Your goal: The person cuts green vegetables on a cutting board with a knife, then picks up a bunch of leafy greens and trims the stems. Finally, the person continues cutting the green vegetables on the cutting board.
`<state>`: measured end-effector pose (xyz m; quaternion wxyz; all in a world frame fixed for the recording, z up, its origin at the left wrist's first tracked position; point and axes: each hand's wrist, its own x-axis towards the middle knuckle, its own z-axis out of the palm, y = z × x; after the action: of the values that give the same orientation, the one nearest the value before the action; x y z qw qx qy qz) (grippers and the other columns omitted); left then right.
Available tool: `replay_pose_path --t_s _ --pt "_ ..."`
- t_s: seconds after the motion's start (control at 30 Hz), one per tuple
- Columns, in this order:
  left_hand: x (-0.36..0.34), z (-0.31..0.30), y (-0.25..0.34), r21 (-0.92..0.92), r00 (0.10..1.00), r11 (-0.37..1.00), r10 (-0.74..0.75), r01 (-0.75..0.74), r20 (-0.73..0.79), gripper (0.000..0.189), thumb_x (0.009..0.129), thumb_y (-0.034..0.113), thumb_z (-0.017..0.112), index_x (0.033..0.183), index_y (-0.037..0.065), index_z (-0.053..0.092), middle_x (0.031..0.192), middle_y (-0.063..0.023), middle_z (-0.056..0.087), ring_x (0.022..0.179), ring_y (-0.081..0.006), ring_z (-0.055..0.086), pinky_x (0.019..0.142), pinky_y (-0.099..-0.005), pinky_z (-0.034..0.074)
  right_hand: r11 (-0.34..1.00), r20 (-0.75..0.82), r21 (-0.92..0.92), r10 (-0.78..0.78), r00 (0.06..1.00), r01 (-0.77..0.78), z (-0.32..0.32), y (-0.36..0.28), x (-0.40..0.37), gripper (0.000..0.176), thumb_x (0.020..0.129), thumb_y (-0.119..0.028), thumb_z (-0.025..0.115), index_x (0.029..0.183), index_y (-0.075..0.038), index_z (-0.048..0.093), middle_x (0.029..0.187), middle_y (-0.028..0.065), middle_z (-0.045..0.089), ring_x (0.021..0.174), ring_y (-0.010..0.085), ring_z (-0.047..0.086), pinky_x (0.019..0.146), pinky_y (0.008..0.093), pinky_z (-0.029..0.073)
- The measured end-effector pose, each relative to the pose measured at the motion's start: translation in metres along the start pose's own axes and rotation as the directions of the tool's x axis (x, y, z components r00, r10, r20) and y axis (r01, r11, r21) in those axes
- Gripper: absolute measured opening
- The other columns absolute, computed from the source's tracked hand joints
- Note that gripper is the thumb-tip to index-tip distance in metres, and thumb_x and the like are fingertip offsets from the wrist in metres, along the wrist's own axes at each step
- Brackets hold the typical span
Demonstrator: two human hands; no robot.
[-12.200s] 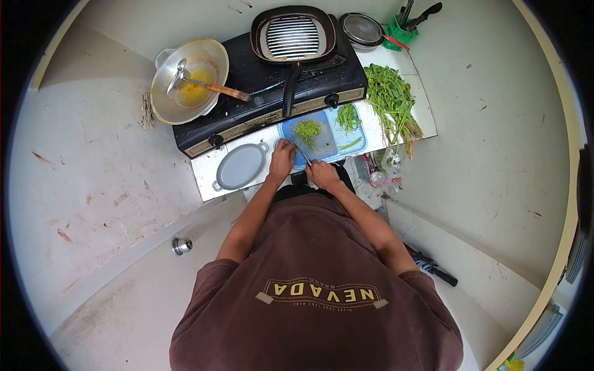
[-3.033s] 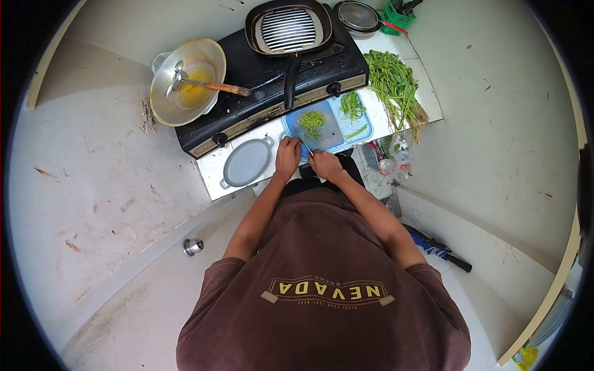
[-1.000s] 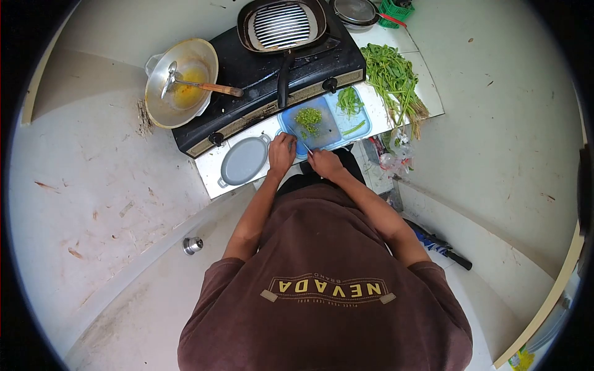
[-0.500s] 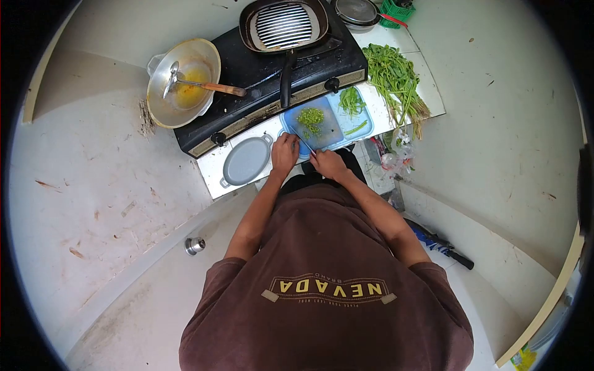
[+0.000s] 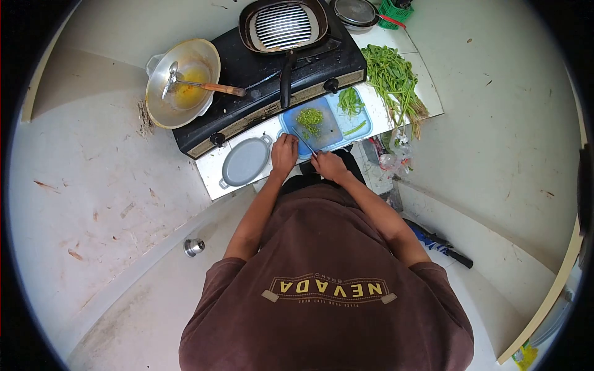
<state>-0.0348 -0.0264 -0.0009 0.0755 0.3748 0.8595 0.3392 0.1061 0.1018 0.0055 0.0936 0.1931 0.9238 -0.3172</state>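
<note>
A knife [image 5: 304,142] slants over the near left part of a blue cutting board [image 5: 328,141]. My right hand [image 5: 329,165] is closed around its handle, just off the board's near edge. The blade points away to the left, toward the fingers of my left hand [image 5: 285,153]. That hand is closed, its fingers bent together at the board's left edge; whatever is under them is hidden. Beyond the blade lies a small heap of chopped greens [image 5: 309,119]. Longer cut green pieces [image 5: 351,102] and a loose stem [image 5: 355,128] lie on the board's right part.
A grey oval plate [image 5: 246,162] sits left of my left hand. Behind the board stands a black gas stove [image 5: 247,105] with a grill pan [image 5: 286,28] and a wok [image 5: 159,102] holding a ladle [image 5: 213,87]. Leafy greens with roots [image 5: 396,77] lie on the right.
The whole view has shifted very slightly. My hands, the knife and the greens keep almost the same positions.
</note>
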Motion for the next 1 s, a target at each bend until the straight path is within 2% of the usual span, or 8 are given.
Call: replay_pose_path --t_s 0.13,0.33,0.43,0.53,0.63,0.73,0.83,1.0 --pt "0.000 0.003 -0.001 0.005 1.000 1.000 0.009 -0.009 -0.015 0.005 0.089 0.007 0.064 0.091 0.004 0.068 0.090 -0.0127 0.064 0.087 -0.0333 0.064 0.077 -0.0447 0.050 0.996 0.027 0.017 0.085 0.996 -0.086 -0.004 -0.002 0.002 0.046 0.101 -0.037 0.051 0.091 0.004 0.068 0.078 0.0280 0.069 0.077 0.0469 0.069 0.075 0.0564 0.056" --pt "-0.001 0.004 -0.004 0.006 0.999 1.000 0.022 -0.022 -0.022 0.005 0.089 0.006 0.064 0.091 0.004 0.068 0.091 -0.0124 0.065 0.087 -0.0332 0.064 0.077 -0.0447 0.050 1.000 -0.011 0.019 -0.023 1.000 0.023 0.009 0.002 0.001 0.044 0.101 -0.036 0.052 0.091 0.003 0.068 0.077 0.0283 0.068 0.077 0.0467 0.069 0.075 0.0561 0.056" --pt "-0.001 0.006 -0.005 0.022 0.999 0.999 0.036 -0.035 -0.031 0.004 0.088 0.006 0.065 0.090 0.004 0.068 0.091 -0.0122 0.065 0.087 -0.0331 0.064 0.077 -0.0447 0.050 1.000 0.036 -0.020 0.016 0.999 -0.015 0.009 0.000 0.008 0.043 0.101 -0.036 0.052 0.091 0.003 0.068 0.078 0.0284 0.068 0.077 0.0463 0.069 0.075 0.0555 0.056" --pt "-0.002 0.006 -0.002 0.048 1.000 0.999 0.009 -0.008 -0.028 0.003 0.088 0.006 0.065 0.088 0.005 0.068 0.090 -0.0120 0.065 0.087 -0.0331 0.065 0.077 -0.0445 0.050 1.000 0.008 -0.019 -0.001 1.000 0.002 0.005 -0.004 0.015 0.044 0.101 -0.036 0.052 0.091 0.004 0.068 0.079 0.0285 0.069 0.078 0.0463 0.070 0.075 0.0555 0.056" --pt "-0.002 0.005 -0.001 0.003 0.998 1.000 -0.003 0.003 -0.063 0.003 0.087 0.006 0.066 0.088 0.004 0.068 0.089 -0.0124 0.065 0.085 -0.0335 0.065 0.074 -0.0441 0.051 0.999 0.006 -0.029 0.019 1.000 -0.019 0.003 -0.003 0.008 0.044 0.101 -0.036 0.051 0.091 0.003 0.067 0.079 0.0290 0.069 0.078 0.0467 0.069 0.075 0.0558 0.056" --pt "-0.002 0.007 -0.002 -0.112 0.993 0.990 -0.090 0.081 -0.073 0.004 0.087 0.006 0.069 0.089 0.003 0.068 0.087 -0.0123 0.065 0.080 -0.0327 0.065 0.072 -0.0430 0.051 0.997 -0.007 -0.002 0.083 0.997 -0.083 0.002 0.000 0.001 0.044 0.101 -0.037 0.051 0.091 0.003 0.067 0.079 0.0293 0.068 0.078 0.0472 0.069 0.075 0.0560 0.056" --pt "-0.005 0.006 0.001 -0.203 0.981 0.964 -0.188 0.175 -0.048 0.006 0.086 0.008 0.072 0.089 0.003 0.070 0.084 -0.0123 0.065 0.076 -0.0308 0.065 0.070 -0.0417 0.051 0.991 0.091 -0.006 0.130 0.987 -0.130 -0.005 -0.002 0.004 0.048 0.102 -0.040 0.048 0.098 0.002 0.069 0.088 0.0287 0.070 0.087 0.0467 0.070 0.082 0.0557 0.056" --pt "-0.004 0.004 -0.003 -0.233 0.977 0.955 -0.202 0.183 -0.062 0.008 0.086 0.010 0.074 0.088 0.003 0.070 0.085 -0.0122 0.065 0.075 -0.0287 0.065 0.070 -0.0406 0.051 0.998 0.111 -0.024 0.063 0.992 -0.061 -0.006 -0.001 0.002 0.047 0.101 -0.040 0.048 0.098 0.002 0.069 0.087 0.0283 0.070 0.085 0.0464 0.070 0.081 0.0558 0.056"
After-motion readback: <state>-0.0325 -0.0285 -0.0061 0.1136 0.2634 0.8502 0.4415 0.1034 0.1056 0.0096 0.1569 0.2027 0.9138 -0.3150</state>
